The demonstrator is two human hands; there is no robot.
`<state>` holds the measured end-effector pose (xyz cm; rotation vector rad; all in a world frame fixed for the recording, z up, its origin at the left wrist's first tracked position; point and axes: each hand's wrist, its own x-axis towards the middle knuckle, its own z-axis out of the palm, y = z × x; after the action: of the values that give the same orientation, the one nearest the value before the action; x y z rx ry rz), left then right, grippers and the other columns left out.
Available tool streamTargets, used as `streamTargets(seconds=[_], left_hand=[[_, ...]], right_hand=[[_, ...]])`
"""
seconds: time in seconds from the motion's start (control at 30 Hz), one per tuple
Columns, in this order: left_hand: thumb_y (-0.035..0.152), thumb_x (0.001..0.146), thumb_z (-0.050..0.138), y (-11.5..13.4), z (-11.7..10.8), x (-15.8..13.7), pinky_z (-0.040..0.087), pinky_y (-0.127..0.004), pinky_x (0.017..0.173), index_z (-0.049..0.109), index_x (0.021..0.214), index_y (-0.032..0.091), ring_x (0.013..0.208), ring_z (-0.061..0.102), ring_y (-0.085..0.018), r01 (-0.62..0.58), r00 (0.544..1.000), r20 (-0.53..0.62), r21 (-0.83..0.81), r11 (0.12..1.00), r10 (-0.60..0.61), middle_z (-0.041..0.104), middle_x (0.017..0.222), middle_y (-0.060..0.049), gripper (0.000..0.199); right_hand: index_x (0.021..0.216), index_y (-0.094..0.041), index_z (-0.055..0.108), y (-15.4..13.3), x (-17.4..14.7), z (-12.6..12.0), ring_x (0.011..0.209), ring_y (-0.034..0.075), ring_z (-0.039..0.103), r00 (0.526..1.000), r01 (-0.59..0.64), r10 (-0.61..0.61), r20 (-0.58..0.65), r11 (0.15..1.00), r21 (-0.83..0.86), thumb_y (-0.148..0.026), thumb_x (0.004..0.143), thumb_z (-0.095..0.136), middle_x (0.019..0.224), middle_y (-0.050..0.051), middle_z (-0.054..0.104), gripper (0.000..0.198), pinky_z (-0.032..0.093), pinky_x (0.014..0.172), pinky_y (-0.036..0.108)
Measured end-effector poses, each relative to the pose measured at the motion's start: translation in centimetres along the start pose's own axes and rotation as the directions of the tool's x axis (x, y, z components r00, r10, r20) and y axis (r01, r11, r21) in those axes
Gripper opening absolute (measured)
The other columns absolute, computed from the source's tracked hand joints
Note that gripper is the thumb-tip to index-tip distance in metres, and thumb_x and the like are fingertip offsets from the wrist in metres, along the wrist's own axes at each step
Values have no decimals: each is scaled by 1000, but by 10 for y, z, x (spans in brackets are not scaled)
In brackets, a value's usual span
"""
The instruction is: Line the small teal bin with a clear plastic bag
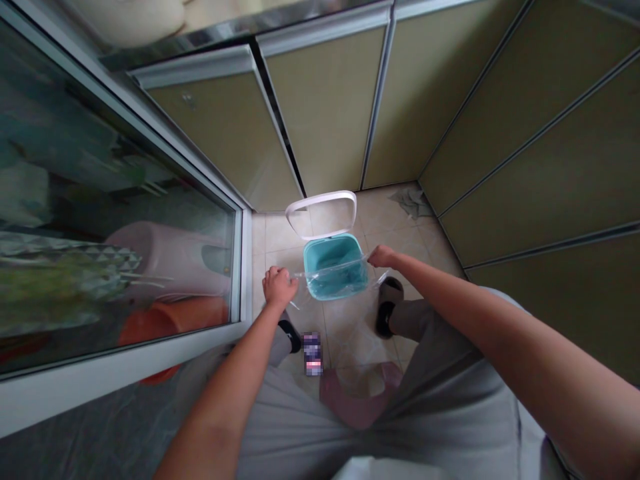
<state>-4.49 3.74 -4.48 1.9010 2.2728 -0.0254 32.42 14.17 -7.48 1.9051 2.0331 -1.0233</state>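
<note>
A teal bin [315,287] stands on the tiled floor in front of me. Its white ring-shaped rim frame [356,210] is tilted up at the far side. Clear plastic bag film [335,267] is stretched across the bin's opening between my two hands. My left hand [280,287] grips the film at the bin's left, its fingers curled. At the right side, my right hand [383,256] is closed on the other end of the film. How far the bag reaches into the bin cannot be made out.
Cabinet doors [325,93] stand along the far and right sides. A framed glass door [243,267] is on my left, with an orange bucket [150,320] behind it. A grey cloth [413,201] lies in the far corner. A pixelated object [313,353] lies near my left foot.
</note>
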Motion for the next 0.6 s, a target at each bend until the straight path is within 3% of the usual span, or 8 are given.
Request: streamTargets(seconds=[0.03,0.1,0.2,0.3,0.37,0.43,0.5,0.6], left_hand=[[33,90,64,4,-6,0,47,-41,98,69,99,24,117,59,-30,-49,997,-56,2,999,49,62,117,-11,14],[29,91,63,12,-12,1,47,-39,98,68,117,25,119,59,-29,-126,990,-64,-13,992,125,64,121,-11,27],[30,94,63,17,-10,6,50,-34,93,59,141,28,114,65,-26,-134,984,105,-99,986,145,66,128,-10,48],[38,97,62,14,0,13,51,-30,89,59,146,31,112,68,-23,-42,959,272,-151,988,82,71,128,-8,50],[40,99,60,9,8,18,51,-29,89,61,145,31,112,69,-23,15,941,337,-167,986,42,74,126,-7,48],[41,99,59,3,14,23,51,-28,88,66,139,32,112,70,-22,53,924,382,-186,981,23,76,125,-6,41],[41,100,57,-3,20,29,51,-27,87,74,126,31,111,70,-21,69,913,408,-204,977,21,77,123,-5,32],[41,102,53,-8,30,43,51,-27,84,78,112,30,108,71,-21,84,908,418,-252,964,30,79,119,-4,29]], right_hand=[[90,-15,79,-2,-2,-4,74,21,75,999,-32,31,19,999,16,-25,87,71,74,8,77,13,57,69,24],[93,-13,77,-4,-9,-10,64,18,73,993,-108,106,52,993,51,-25,89,70,69,7,75,14,56,63,24],[116,-13,69,-6,-23,-12,58,16,71,989,-143,149,-27,979,148,-24,89,73,70,5,75,30,54,61,22],[138,-17,58,-7,-35,-7,60,14,72,992,-53,71,-101,984,169,-22,91,71,74,1,75,49,54,68,21],[144,-19,55,-6,-38,-4,60,12,72,996,2,12,-86,986,169,-22,95,65,77,-1,76,50,53,70,20],[138,-19,63,-5,-37,-2,62,12,72,997,44,-34,-70,990,137,-25,99,59,79,1,77,39,51,70,19],[117,-16,74,-2,-33,-1,66,13,73,997,67,-64,-53,995,67,-28,102,55,80,4,77,27,48,70,20],[97,-16,79,2,-21,-3,77,17,74,995,81,-81,-55,997,-15,-31,102,54,84,7,78,30,46,71,21]])
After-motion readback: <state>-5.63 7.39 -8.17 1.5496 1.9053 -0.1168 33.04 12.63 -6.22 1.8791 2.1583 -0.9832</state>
